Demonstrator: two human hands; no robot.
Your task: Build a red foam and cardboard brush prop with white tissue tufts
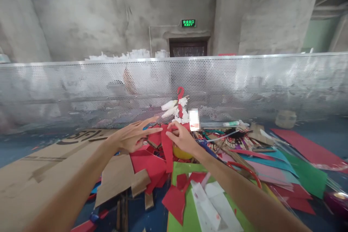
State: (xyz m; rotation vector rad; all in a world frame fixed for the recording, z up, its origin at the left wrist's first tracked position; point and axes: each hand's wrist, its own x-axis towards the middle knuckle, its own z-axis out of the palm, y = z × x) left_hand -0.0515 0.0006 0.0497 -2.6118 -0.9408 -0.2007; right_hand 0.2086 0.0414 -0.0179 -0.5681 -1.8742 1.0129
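Observation:
A red paper strip (167, 148) hangs down between my two hands, joined at its top to more red material. My left hand (133, 135) has its fingers spread, with the fingertips beside the strip's left edge. At the strip's upper right, my right hand (181, 137) has thumb and index finger curled close together; whether anything is between them is too small to tell. Just above stands a craft piece with a red loop (180, 92), white flower shapes (182, 116) and pale buds (169, 106). A yellow round item (182, 153) is partly hidden under my right hand.
Flat cardboard (54, 159) covers the left side. Green paper (176, 188) lies in front, bearing red scraps (175, 203) and white sheets (214, 206). Red-handled scissors (254, 174), coloured sheets and a glue tube (231, 124) are at right. A perforated metal screen (81, 90) runs behind.

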